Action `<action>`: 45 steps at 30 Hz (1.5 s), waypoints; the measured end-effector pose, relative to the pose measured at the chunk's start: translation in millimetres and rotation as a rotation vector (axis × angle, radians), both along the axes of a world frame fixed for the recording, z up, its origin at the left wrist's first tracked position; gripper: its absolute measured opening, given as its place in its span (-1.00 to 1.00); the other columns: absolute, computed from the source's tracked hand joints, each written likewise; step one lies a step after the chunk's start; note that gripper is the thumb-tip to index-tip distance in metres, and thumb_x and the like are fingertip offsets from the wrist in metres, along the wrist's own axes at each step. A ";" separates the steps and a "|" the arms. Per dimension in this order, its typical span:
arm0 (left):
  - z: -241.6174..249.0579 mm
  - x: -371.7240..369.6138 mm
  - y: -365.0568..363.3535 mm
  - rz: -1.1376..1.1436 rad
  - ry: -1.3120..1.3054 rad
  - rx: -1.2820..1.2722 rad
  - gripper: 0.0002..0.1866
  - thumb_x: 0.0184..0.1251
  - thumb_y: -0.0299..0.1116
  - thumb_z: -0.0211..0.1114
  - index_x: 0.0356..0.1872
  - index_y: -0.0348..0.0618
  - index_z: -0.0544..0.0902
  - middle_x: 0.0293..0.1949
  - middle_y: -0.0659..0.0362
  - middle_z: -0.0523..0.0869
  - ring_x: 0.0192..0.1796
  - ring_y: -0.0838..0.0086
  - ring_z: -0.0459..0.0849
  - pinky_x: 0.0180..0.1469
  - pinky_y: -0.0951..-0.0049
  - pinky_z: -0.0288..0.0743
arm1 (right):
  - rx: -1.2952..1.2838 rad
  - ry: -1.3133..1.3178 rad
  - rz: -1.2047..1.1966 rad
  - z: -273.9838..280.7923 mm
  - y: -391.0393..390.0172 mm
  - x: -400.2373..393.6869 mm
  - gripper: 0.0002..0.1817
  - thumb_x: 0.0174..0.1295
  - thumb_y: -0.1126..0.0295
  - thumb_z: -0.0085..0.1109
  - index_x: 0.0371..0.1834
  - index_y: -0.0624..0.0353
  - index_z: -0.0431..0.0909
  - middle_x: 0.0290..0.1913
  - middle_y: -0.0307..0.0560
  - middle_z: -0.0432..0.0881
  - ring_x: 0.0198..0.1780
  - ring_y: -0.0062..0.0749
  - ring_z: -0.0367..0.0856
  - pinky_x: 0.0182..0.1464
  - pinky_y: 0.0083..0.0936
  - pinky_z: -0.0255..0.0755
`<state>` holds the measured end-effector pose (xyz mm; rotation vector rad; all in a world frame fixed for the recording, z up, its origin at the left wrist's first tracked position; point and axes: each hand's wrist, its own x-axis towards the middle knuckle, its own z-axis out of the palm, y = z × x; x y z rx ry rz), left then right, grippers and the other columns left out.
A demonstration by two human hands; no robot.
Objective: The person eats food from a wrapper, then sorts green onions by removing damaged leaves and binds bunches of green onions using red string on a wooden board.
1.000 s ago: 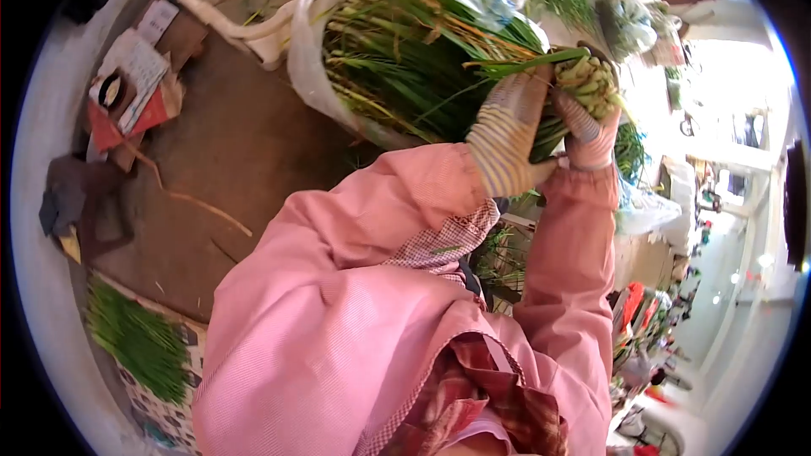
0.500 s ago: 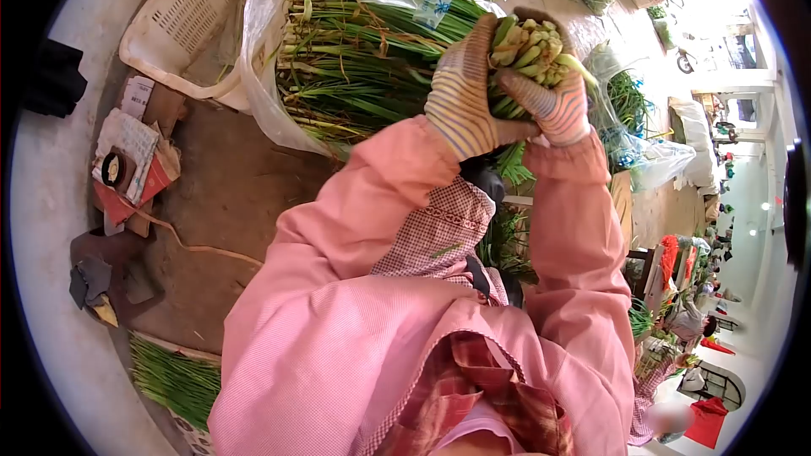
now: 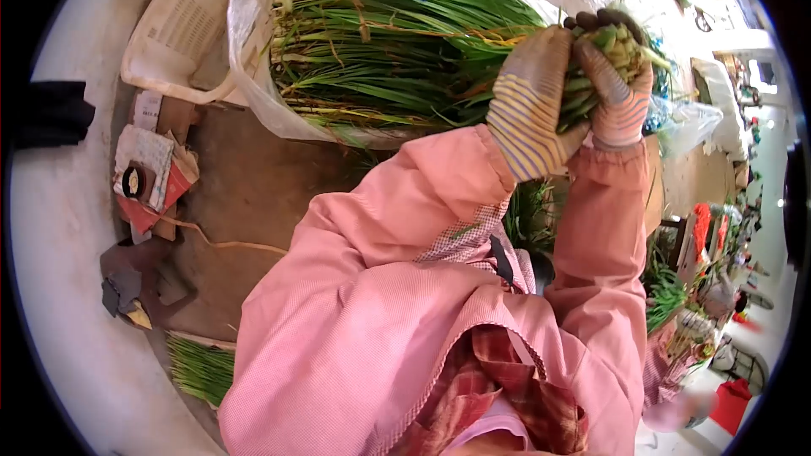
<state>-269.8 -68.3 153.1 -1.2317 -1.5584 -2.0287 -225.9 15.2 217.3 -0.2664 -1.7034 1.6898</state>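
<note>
My left hand (image 3: 530, 101), in a striped work glove with a soiled palm, is wrapped round one side of a bunch of green vegetables (image 3: 621, 52). The pale, thick stem ends point up and away from me. On the other side my right hand (image 3: 621, 97), gloved the same way, closes round the bunch, dark fingertips over its far edge. Most of the bunch's lower part is hidden by my hands. Just left of my hands, a large heap of long green stalks (image 3: 397, 59) lies in a clear plastic bag (image 3: 253, 76).
A pale plastic crate (image 3: 182, 29) stands at upper left. Cardboard and cloth scraps (image 3: 152, 169) lie along the wall. More cut greens (image 3: 201, 370) sit at lower left. People (image 3: 676, 363) and further produce are at right, beside a red cloth (image 3: 731, 405).
Both my hands have shifted right in view with the bunch still between them. The bag of stalks shows more fully, and the whole scene has shifted somewhat as my head turned.
</note>
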 end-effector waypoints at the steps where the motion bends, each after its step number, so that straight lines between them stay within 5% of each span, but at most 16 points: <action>1: -3.4 -1.5 -6.7 -0.188 -0.095 -0.060 -0.13 -0.29 -0.43 0.39 0.17 -0.29 0.15 -0.05 -0.13 0.43 0.01 0.09 0.46 0.05 0.29 0.36 | -0.045 0.030 -0.006 -1.0 5.0 2.2 -0.58 -0.11 0.71 0.17 -0.10 0.26 0.41 -0.23 -0.06 0.57 -0.19 -0.40 0.54 -0.11 -0.53 0.45; 4: -13.3 -7.7 -4.9 -0.465 -0.209 0.019 -0.08 -0.26 -0.24 0.48 0.19 -0.25 0.15 0.04 -0.05 0.40 0.12 0.21 0.39 0.14 0.35 0.28 | -0.076 0.100 -0.021 -7.9 25.6 13.4 -0.58 -0.11 0.69 0.15 -0.08 0.26 0.40 -0.24 -0.03 0.56 -0.21 -0.39 0.55 -0.15 -0.53 0.47; 7: -6.2 -56.4 -7.4 -0.153 0.116 -0.154 0.02 -0.42 0.21 0.40 0.07 -0.36 0.29 0.00 -0.12 0.38 0.05 0.06 0.36 0.13 0.23 0.20 | -0.105 0.184 -0.048 -17.3 49.6 26.6 -0.56 -0.10 0.67 0.15 -0.06 0.26 0.39 -0.24 0.00 0.56 -0.24 -0.39 0.55 -0.16 -0.52 0.47; 11: -70.8 -129.5 -2.8 0.210 0.580 -0.767 -0.51 0.07 0.00 0.14 -0.02 -0.06 0.47 -0.04 0.11 0.50 0.05 0.07 0.35 0.10 0.09 0.11 | -0.103 0.227 -0.206 -10.3 71.6 47.4 -0.56 -0.07 0.61 0.16 -0.04 0.26 0.37 -0.24 0.01 0.56 -0.27 -0.41 0.54 -0.17 -0.53 0.46; 14: -114.1 -132.9 -23.1 0.247 0.738 -1.093 -0.31 -0.03 0.01 0.22 0.19 0.16 0.24 0.21 0.13 0.23 0.26 0.14 0.11 0.21 -0.05 -0.08 | 0.059 0.212 -0.236 11.4 92.8 73.2 -0.52 0.01 0.44 0.14 0.05 0.24 0.30 -0.21 -0.08 0.53 -0.20 -0.32 0.53 -0.13 -0.41 0.45; 24: -120.9 -139.2 -21.6 0.294 0.781 -1.121 -0.31 0.01 -0.01 0.18 0.22 0.13 0.19 0.25 0.11 0.17 0.29 0.13 0.07 0.25 -0.08 -0.17 | 0.156 0.409 -0.497 158.6 68.6 172.7 -0.85 0.04 0.33 0.07 -0.48 0.19 0.48 -0.54 -0.10 0.54 -0.48 -0.34 0.53 -0.34 -0.46 0.46; 26: -110.1 -134.1 -19.4 0.227 0.573 -1.049 -0.55 0.00 -0.27 0.23 0.00 -0.02 0.44 0.07 0.06 0.42 0.17 0.20 0.30 0.21 0.11 0.08 | 0.201 0.428 -0.672 189.3 100.2 207.5 -0.82 0.06 0.29 0.07 -0.55 0.17 0.46 -0.58 -0.10 0.54 -0.52 -0.32 0.52 -0.38 -0.45 0.45; 29: -42.8 -36.6 -15.6 -0.562 0.077 -0.342 -0.75 -0.11 -0.61 0.27 -0.31 -0.23 0.54 -0.29 0.04 0.59 -0.24 0.37 0.58 -0.19 0.47 0.47 | 0.198 0.511 -0.555 201.2 59.9 191.2 -0.84 0.05 0.31 0.10 -0.54 0.17 0.48 -0.61 -0.13 0.53 -0.52 -0.34 0.52 -0.39 -0.47 0.45; 31: 18.5 41.2 -17.2 -1.175 -0.194 -0.753 -0.36 -0.07 -0.10 0.37 -0.02 -0.36 0.43 -0.04 -0.06 0.49 0.01 0.26 0.49 0.03 0.39 0.35 | 0.275 0.529 -0.607 203.0 65.1 204.8 -0.88 0.02 0.37 0.13 -0.47 0.17 0.48 -0.56 -0.13 0.54 -0.49 -0.36 0.52 -0.37 -0.49 0.45; 32: 16.2 85.9 0.2 -1.601 -0.414 -0.441 -0.07 -0.15 0.08 0.36 0.16 -0.39 0.21 0.05 -0.14 0.40 0.12 0.14 0.39 0.13 0.24 0.26 | 0.331 0.536 -0.675 197.3 67.2 214.7 -0.87 -0.01 0.42 0.16 -0.39 0.18 0.48 -0.52 -0.12 0.54 -0.47 -0.39 0.53 -0.36 -0.50 0.45; 34: 53.1 151.5 22.2 -2.029 -1.066 -0.533 0.21 -0.37 0.54 0.02 0.24 -0.25 0.06 0.13 -0.20 0.28 0.15 -0.08 0.29 0.15 -0.11 0.14 | 0.507 0.599 -0.827 172.3 48.3 219.9 -0.78 -0.04 0.47 0.19 -0.29 0.17 0.46 -0.43 -0.11 0.54 -0.42 -0.43 0.53 -0.35 -0.52 0.45; 36: 67.7 188.1 48.2 -2.079 -1.362 -0.470 0.28 -0.51 0.65 -0.16 0.25 -0.18 0.07 0.14 -0.18 0.29 0.10 -0.08 0.34 0.11 -0.16 0.15 | 0.663 0.640 -0.877 130.6 34.8 236.0 -0.44 -0.12 0.53 0.29 0.00 0.18 0.28 -0.18 -0.03 0.50 -0.20 -0.42 0.50 -0.21 -0.52 0.44; 38: 64.1 199.6 67.5 -1.952 -1.548 -0.262 0.22 -0.45 0.60 -0.01 0.27 -0.05 0.05 0.18 -0.09 0.24 0.18 -0.13 0.19 0.12 -0.15 0.13 | 0.751 0.549 -1.032 85.3 -8.4 235.4 -0.84 -0.05 0.49 0.19 -0.39 0.27 0.48 -0.40 -0.09 0.54 -0.33 -0.43 0.50 -0.31 -0.65 0.41; 40: 53.4 194.6 69.7 -1.858 -1.578 -0.141 0.18 -0.43 0.54 0.03 0.26 -0.06 0.07 0.16 -0.07 0.26 0.16 -0.09 0.21 0.10 -0.11 0.16 | 0.364 0.692 -0.493 35.4 -27.4 241.6 -0.77 -0.11 0.51 0.20 -0.33 0.22 0.44 -0.31 -0.05 0.52 -0.25 -0.27 0.51 -0.09 -0.33 0.34; 41: 47.5 190.7 64.9 -1.838 -1.567 -0.143 0.16 -0.42 0.52 0.05 0.26 -0.07 0.08 0.15 -0.06 0.27 0.15 -0.06 0.23 0.09 -0.09 0.18 | 1.013 0.330 -0.722 16.6 -30.0 243.7 -0.67 -0.13 0.52 0.20 -0.23 0.18 0.40 -0.27 -0.03 0.51 -0.21 -0.22 0.51 0.07 -0.12 0.25; 45: 29.4 181.6 49.3 -1.811 -1.532 -0.186 0.09 -0.37 0.41 0.12 0.23 -0.09 0.13 0.12 -0.02 0.32 0.11 0.03 0.28 0.06 0.00 0.24 | 1.210 0.084 -0.468 -9.2 -68.3 259.5 -0.78 -0.15 0.27 0.22 -0.43 0.06 0.47 -0.28 -0.15 0.52 -0.21 -0.23 0.52 0.01 -0.14 0.28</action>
